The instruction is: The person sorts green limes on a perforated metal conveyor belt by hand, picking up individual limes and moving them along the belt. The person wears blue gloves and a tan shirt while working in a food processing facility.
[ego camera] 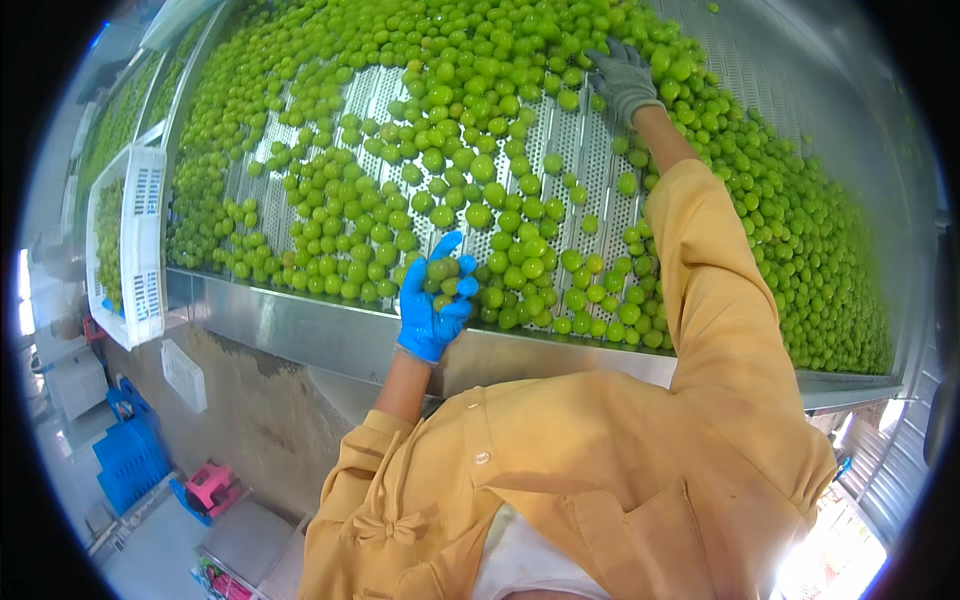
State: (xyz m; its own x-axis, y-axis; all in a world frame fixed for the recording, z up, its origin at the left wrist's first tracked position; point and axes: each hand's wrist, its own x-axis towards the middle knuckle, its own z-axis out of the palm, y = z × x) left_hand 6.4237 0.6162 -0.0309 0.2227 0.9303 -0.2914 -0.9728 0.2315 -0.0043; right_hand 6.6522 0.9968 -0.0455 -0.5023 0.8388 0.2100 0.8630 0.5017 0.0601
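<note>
Round green fruits [536, 247], looking like plums, cover a perforated metal sorting surface [367, 169]. My left hand [437, 300], in a blue glove, is palm up near the front metal edge. Its fingers curl around several duller, brownish-green fruits [442, 281]. Farther out to the right, my right hand [624, 81], in a grey knit glove, reaches palm down into the fruits with its fingers spread. Fruits touch its fingertips; whether any lies under the palm is hidden.
The metal rim [300, 311] runs in front of my body. At the left end stands a white plastic crate [142, 247] with fruits in it. Below left are a white basket [184, 375], blue crates [131, 465] and a pink stool [214, 487]. Fruits heap deeply at the right.
</note>
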